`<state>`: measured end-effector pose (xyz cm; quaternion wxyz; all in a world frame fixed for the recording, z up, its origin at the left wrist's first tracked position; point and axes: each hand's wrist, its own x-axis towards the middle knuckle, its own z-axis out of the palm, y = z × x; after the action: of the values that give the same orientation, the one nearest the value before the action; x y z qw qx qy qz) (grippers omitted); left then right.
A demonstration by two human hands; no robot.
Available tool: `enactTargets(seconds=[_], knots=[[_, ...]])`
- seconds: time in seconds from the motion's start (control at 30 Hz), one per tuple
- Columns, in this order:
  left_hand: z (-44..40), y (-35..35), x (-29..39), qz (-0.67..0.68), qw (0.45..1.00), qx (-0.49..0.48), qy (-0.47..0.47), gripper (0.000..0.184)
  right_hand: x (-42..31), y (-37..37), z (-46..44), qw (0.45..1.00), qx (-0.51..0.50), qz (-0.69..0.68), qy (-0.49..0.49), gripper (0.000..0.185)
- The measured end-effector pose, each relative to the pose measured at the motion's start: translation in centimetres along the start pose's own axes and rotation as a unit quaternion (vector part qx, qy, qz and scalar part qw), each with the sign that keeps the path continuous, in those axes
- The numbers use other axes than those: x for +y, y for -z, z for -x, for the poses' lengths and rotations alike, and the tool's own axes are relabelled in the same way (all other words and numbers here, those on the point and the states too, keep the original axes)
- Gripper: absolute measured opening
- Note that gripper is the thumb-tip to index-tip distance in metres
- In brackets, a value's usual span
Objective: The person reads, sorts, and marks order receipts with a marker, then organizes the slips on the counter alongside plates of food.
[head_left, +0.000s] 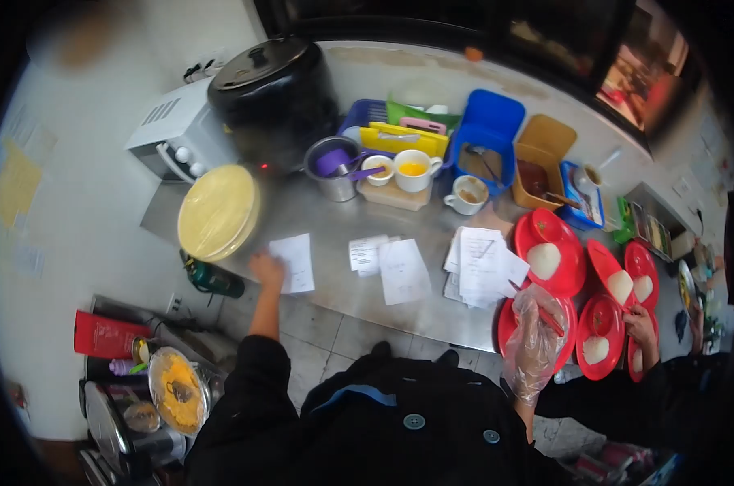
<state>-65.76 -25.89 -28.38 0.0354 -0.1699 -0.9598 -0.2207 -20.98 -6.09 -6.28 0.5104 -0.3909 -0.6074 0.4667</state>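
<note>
My left hand (266,269) is bare and touches the left edge of a white paper sheet (296,263) on the steel counter; its fingers are blurred. My right hand (537,336) wears a clear plastic glove. Its fingers are closed on a slim red thing (550,322) that looks like a pen, partly hidden by the glove. That hand is over a red plate (506,328) at the counter's front edge. Between my hands lie a printed slip (368,253), another sheet (405,272) and a stack of papers (482,266).
At the right, another person's hand (642,326) is at red plates (600,368) with white mounds. Blue (488,117) and brown tubs (545,134), a cup (413,172) and a steel pot (334,182) line the back. A black cooker (274,97) and covered yellow tub (219,212) stand left.
</note>
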Motion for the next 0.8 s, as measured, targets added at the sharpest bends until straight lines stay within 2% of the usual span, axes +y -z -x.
enactTargets(seconds=[0.03,0.07,0.1,0.13,0.2,0.3,0.37,0.4,0.43,0.53,0.6,0.67,0.73,0.77,0.8], knots=[[0.9,-0.2,0.7,-0.095,0.992,0.083,-0.027,0.045,0.4,0.9,0.0,1.0,-0.011,0.002,0.003,0.009],[1.3,0.2,1.1,-0.102,0.988,0.108,-0.036,0.05,1.4,2.7,0.8,0.944,-0.067,0.287,0.147,0.02],[0.9,-0.9,0.2,-0.101,0.98,0.156,-0.075,0.052,2.5,4.5,1.5,0.793,-0.036,0.524,0.309,0.034],[1.0,-0.1,1.4,-0.036,0.973,0.175,-0.144,0.05,1.9,4.9,1.6,0.792,-0.027,0.525,0.311,0.04],[1.7,1.7,6.8,0.065,0.98,0.157,-0.099,0.053,1.3,6.0,1.5,0.796,0.002,0.507,0.331,0.05],[3.4,2.9,17.0,0.123,0.965,0.166,-0.163,0.052,1.7,8.1,2.5,0.698,0.092,0.645,0.297,0.047],[4.7,3.0,23.6,0.21,0.93,0.126,-0.275,0.046,2.0,9.4,2.1,0.666,0.122,0.652,0.341,0.044],[5.7,3.0,27.2,0.272,0.901,0.085,-0.326,0.043,2.0,10.3,1.8,0.662,0.134,0.658,0.332,0.044],[6.9,3.0,31.2,0.33,0.867,0.043,-0.371,0.04,1.9,11.3,1.4,0.783,0.084,0.545,0.287,0.045],[11.7,3.1,41.9,0.436,0.793,-0.086,-0.417,0.033,1.8,13.5,0.6,0.836,0.112,0.468,0.264,0.037],[14.5,2.2,48.3,0.387,0.747,-0.094,-0.532,0.031,2.4,16.1,-0.5,0.88,0.157,0.423,0.147,0.025],[18.2,1.0,54.5,0.363,0.687,-0.146,-0.613,0.034,3.4,18.5,-3.1,0.885,0.169,0.412,0.135,0.022],[21.8,-3.6,60.3,0.336,0.618,-0.168,-0.691,0.041,4.8,21.3,-6.4,0.899,0.18,0.385,0.107,0.016],[23.9,-5.3,63.2,0.258,0.624,-0.19,-0.713,0.045,3.7,22.6,-9.2,0.878,0.172,0.418,0.157,0.012],[25.8,-7.9,66.0,0.232,0.615,-0.226,-0.719,0.048,4.4,24.4,-12.4,0.878,0.164,0.418,0.164,0.012]])
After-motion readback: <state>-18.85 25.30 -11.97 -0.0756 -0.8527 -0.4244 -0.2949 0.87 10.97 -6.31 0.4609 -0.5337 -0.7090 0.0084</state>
